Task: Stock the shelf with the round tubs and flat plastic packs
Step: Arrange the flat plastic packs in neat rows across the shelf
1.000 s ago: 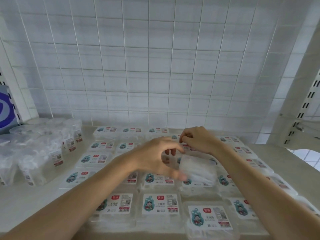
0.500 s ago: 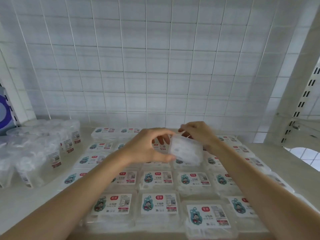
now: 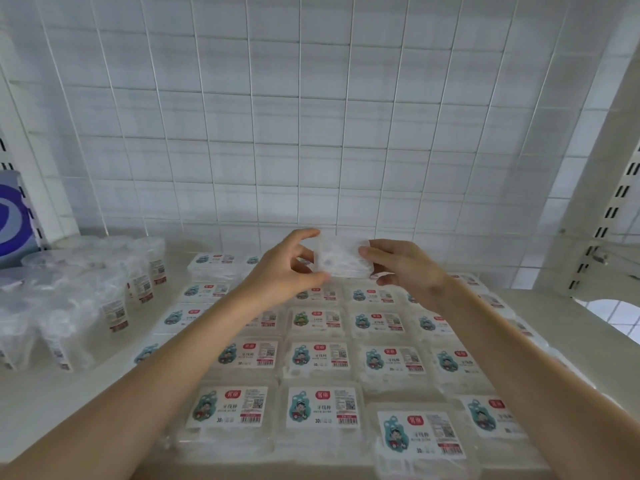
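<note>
A clear flat plastic pack (image 3: 341, 259) hangs above the back rows of the shelf, its plain side towards me. My left hand (image 3: 287, 270) pinches its left edge between thumb and fingers. My right hand (image 3: 403, 268) pinches its right edge. Under them lie several rows of labelled flat packs (image 3: 320, 355) covering the white shelf (image 3: 45, 393). Clear round tubs (image 3: 114, 289) with small labels stand in a group on the shelf's left side.
A white wire grid (image 3: 311, 133) closes the back of the shelf. A slotted upright (image 3: 609, 216) with a bracket stands at the right. A blue and white box (image 3: 14, 216) sits at the far left behind the tubs.
Both hands have lifted the flat pack up and carried it farther back over the rows. The pack has turned from tilted to nearly upright between the hands.
</note>
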Demonstrator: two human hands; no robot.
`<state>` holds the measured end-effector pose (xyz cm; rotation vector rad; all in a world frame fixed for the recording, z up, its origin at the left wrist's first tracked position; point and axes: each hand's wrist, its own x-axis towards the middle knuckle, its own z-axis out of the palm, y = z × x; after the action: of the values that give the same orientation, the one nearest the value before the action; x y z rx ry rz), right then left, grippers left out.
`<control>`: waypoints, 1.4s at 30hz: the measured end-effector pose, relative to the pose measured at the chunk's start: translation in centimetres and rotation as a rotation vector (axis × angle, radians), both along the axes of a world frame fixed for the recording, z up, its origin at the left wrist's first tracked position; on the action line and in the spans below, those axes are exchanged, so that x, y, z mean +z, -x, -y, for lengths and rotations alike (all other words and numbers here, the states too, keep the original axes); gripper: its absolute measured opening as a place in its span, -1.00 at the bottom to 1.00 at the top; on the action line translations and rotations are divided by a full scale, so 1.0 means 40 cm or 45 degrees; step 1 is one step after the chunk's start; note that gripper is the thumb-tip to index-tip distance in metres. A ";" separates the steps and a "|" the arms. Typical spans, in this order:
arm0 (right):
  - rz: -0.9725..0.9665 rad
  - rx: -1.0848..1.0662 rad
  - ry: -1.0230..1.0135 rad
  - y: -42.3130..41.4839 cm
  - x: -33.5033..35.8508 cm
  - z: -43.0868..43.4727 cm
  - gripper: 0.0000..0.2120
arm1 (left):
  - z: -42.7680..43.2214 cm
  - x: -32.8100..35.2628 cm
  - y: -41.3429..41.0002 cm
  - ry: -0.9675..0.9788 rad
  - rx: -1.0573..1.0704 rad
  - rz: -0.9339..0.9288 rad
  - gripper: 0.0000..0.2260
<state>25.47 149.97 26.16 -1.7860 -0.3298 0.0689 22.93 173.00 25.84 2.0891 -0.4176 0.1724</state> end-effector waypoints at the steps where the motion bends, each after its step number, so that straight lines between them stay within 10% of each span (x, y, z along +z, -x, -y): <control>1: 0.019 -0.015 -0.011 0.000 -0.001 -0.003 -0.75 | 0.002 0.002 0.003 -0.008 0.009 -0.033 -0.37; 16: 0.337 0.078 -0.201 0.001 -0.015 -0.035 -0.70 | 0.006 0.024 0.010 0.323 0.142 -0.520 -0.77; 42: -0.032 -0.031 -0.332 0.001 -0.009 -0.047 -0.72 | 0.013 0.019 0.004 0.419 0.026 -0.369 -0.56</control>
<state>25.45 151.83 25.78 -1.5292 -0.2853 0.0298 22.78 172.48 26.60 1.7603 -0.1778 -0.0485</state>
